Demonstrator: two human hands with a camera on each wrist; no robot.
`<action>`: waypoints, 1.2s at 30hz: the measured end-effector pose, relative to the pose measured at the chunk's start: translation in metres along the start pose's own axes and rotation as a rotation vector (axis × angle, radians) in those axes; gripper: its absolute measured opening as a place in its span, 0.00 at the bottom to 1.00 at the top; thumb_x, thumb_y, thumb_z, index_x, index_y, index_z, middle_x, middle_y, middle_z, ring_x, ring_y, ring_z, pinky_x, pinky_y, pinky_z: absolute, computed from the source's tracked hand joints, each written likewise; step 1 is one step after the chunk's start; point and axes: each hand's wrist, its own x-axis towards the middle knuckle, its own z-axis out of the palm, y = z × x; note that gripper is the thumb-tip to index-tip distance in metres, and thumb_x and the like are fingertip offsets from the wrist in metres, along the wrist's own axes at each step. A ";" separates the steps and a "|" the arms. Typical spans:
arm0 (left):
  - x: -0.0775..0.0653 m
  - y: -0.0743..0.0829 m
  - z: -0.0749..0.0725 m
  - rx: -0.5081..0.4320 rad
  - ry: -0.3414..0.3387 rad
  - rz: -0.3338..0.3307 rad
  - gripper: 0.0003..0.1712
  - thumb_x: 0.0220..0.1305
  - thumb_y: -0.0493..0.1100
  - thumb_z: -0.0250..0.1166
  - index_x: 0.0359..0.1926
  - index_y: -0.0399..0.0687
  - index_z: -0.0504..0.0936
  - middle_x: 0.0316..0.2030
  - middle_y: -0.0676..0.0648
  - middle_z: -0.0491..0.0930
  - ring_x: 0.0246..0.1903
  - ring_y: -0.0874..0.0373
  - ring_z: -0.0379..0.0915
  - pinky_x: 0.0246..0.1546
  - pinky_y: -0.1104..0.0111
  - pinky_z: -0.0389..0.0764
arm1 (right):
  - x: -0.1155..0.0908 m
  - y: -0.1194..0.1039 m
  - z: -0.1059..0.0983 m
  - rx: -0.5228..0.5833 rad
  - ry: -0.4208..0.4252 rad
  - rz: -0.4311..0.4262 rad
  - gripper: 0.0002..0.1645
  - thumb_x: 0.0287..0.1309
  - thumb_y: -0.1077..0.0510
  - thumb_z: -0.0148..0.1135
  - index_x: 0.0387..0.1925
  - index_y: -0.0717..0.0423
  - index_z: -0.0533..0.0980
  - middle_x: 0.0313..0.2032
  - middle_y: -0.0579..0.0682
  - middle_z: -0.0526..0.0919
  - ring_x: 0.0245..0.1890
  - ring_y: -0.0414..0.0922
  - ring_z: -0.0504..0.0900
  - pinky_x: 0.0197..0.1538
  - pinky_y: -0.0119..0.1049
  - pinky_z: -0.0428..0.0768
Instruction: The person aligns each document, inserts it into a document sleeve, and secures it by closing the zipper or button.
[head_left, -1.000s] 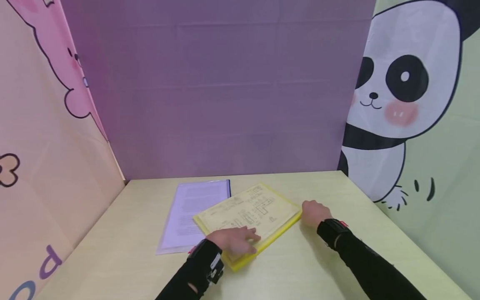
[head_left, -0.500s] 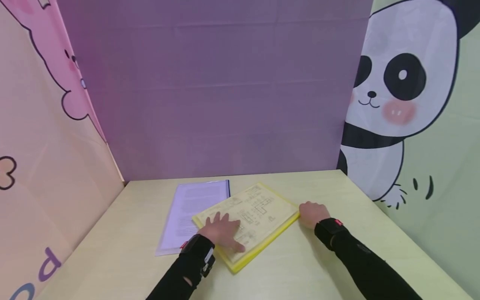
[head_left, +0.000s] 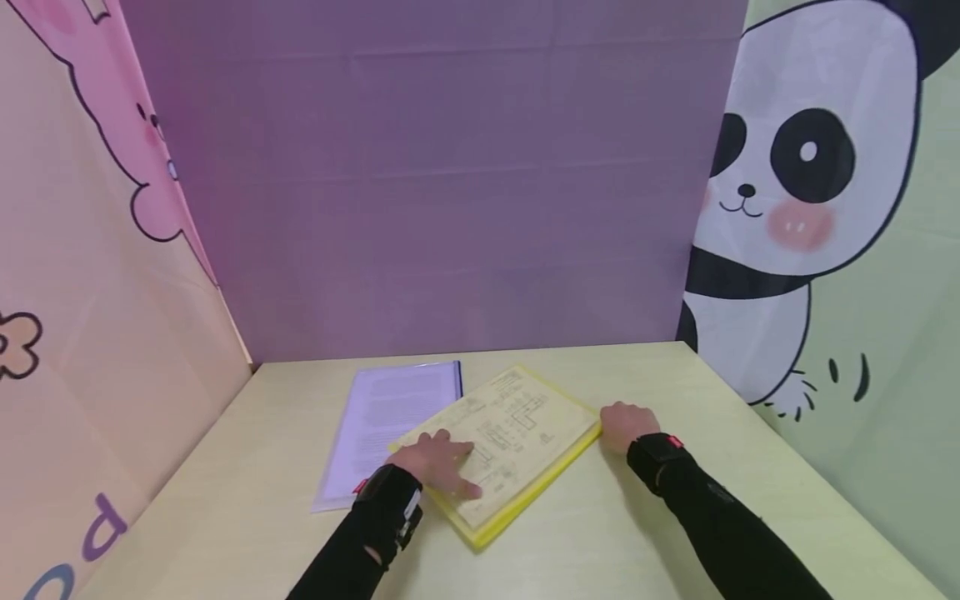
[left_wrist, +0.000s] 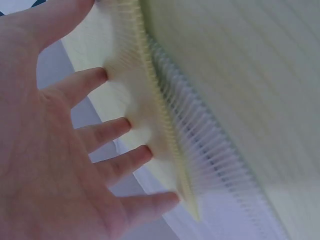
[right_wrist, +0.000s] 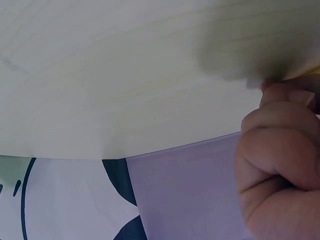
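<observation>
A yellow folder (head_left: 525, 425) with a printed sheet on its top face lies at a slant on the table, overlapping a pale purple document sleeve (head_left: 401, 392). My left hand (head_left: 437, 462) rests on the folder's left part, fingers spread. In the left wrist view, the fingertips (left_wrist: 142, 151) touch the folder beside its ridged, comb-like edge (left_wrist: 165, 107). At the right corner, my right hand (head_left: 628, 427) pinches the folder with curled fingers; in the right wrist view the right hand (right_wrist: 280, 150) hides most of that corner.
The light wooden table (head_left: 585, 533) ends at a purple backdrop (head_left: 465, 183) behind. Printed panels stand at both sides, a panda (head_left: 810, 233) on the right one. The purple sleeve has a dark strip along its right edge.
My left hand has moved left and slightly away across the folder, and its fingers have spread. The right hand stays at the corner; the folder has barely shifted.
</observation>
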 end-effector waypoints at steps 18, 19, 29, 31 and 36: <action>0.004 0.002 0.004 -0.053 -0.003 -0.015 0.48 0.52 0.70 0.72 0.73 0.63 0.72 0.68 0.41 0.66 0.65 0.40 0.62 0.52 0.34 0.73 | -0.001 -0.003 0.002 -0.053 -0.008 0.001 0.12 0.65 0.64 0.57 0.24 0.59 0.75 0.21 0.52 0.76 0.22 0.49 0.77 0.28 0.48 0.82; 0.004 0.002 0.004 -0.051 -0.003 -0.017 0.48 0.52 0.70 0.72 0.73 0.63 0.72 0.68 0.42 0.66 0.65 0.40 0.62 0.52 0.34 0.73 | -0.001 -0.003 0.003 -0.056 -0.006 -0.006 0.12 0.65 0.64 0.57 0.24 0.59 0.75 0.21 0.52 0.76 0.22 0.49 0.77 0.28 0.47 0.82; 0.006 0.002 0.005 -0.039 0.004 -0.020 0.48 0.53 0.70 0.72 0.72 0.63 0.72 0.66 0.42 0.68 0.63 0.41 0.63 0.53 0.37 0.74 | -0.009 -0.018 0.003 -0.061 0.018 -0.082 0.12 0.61 0.63 0.60 0.21 0.58 0.74 0.19 0.51 0.74 0.19 0.48 0.74 0.26 0.47 0.79; 0.006 0.002 0.005 -0.040 0.002 -0.021 0.48 0.53 0.70 0.72 0.73 0.63 0.72 0.66 0.42 0.68 0.62 0.41 0.63 0.53 0.37 0.74 | -0.012 -0.020 0.003 -0.067 0.032 -0.094 0.13 0.62 0.63 0.59 0.21 0.58 0.74 0.19 0.51 0.74 0.19 0.48 0.74 0.26 0.48 0.79; 0.007 0.002 0.006 -0.041 -0.002 -0.023 0.48 0.53 0.70 0.72 0.73 0.63 0.71 0.66 0.42 0.67 0.61 0.42 0.63 0.52 0.38 0.75 | -0.013 -0.019 0.005 -0.069 0.036 -0.094 0.13 0.64 0.62 0.59 0.22 0.58 0.74 0.20 0.51 0.74 0.21 0.49 0.75 0.27 0.48 0.80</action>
